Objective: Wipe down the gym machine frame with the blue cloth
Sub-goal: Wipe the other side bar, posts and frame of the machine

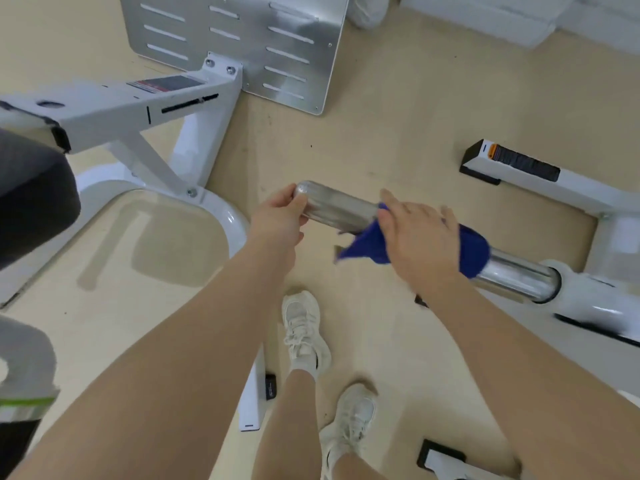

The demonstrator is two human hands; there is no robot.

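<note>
A shiny chrome bar juts from the white gym machine frame toward the centre of the view. The blue cloth is draped over the bar's middle, one corner hanging below it. My right hand lies on top of the cloth with fingers spread and straight, pressing it against the bar. My left hand grips the free end of the bar, fingers curled round its rounded tip.
A white frame arm with a perforated metal footplate stands at upper left, a black seat pad at the left edge. Another white leg with a black and orange end cap lies at right. My white shoes stand on the beige floor.
</note>
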